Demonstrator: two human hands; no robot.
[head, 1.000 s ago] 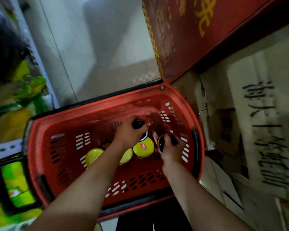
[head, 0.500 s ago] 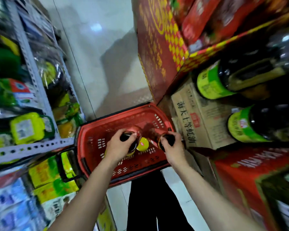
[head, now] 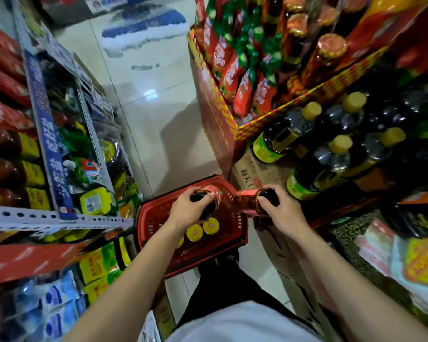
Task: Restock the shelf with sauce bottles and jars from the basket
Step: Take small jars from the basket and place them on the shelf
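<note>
While left hand [head: 186, 209] and right hand [head: 281, 211] each grip a bottle [head: 246, 201], the shelf [head: 351, 207] lies right, nearer the right hand.

One head-worn wide-angle camera is looking forward and steeply down, sitting close above the red basket [head: 156, 223]; shelves [head: 47, 219] are crowding both edges.

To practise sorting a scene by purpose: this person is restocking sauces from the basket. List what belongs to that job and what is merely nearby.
Job: left hand gripping a dark-capped bottle; right hand gripping a second bottle; red basket; yellow-lidded jars in it.
Nearby: tan-capped bottles on the right; cardboard carton; packets on the left rack.
</note>
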